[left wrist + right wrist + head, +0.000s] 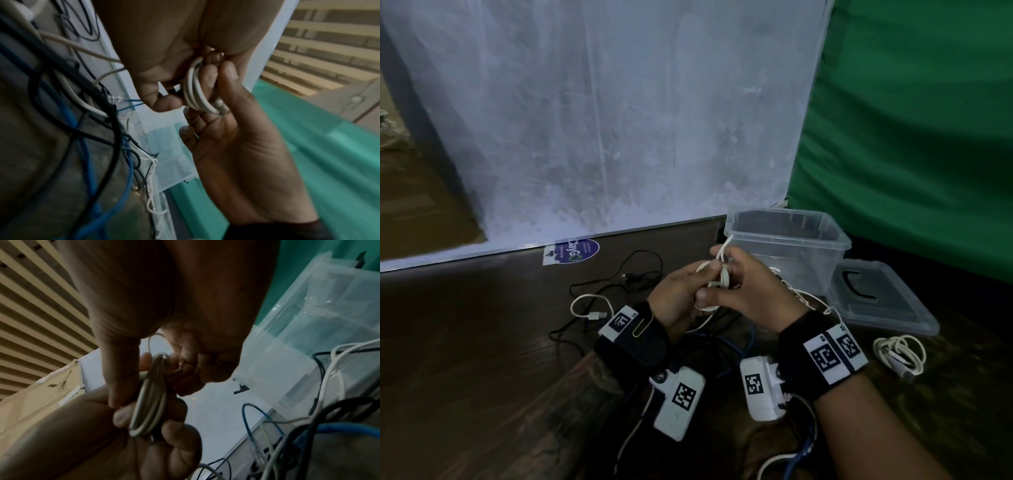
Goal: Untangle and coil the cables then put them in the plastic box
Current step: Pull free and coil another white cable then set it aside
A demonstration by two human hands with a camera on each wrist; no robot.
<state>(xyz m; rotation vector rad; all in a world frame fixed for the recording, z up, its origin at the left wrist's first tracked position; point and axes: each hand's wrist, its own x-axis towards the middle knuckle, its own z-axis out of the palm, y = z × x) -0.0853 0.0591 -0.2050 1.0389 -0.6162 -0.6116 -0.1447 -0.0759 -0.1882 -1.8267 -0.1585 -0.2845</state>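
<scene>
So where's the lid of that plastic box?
In the head view the lid lies flat on the floor at the right, right beside the open plastic box, with a coiled white cable just in front of it.

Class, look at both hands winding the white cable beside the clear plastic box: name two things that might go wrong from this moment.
1. The small white cable coil is held only by the fingertips of the left hand and right hand; a slip might let the loops spring apart.
2. Its loose tail runs down toward the tangled blue and black cables on the floor, so pulling may snag them or drag them along.
</scene>
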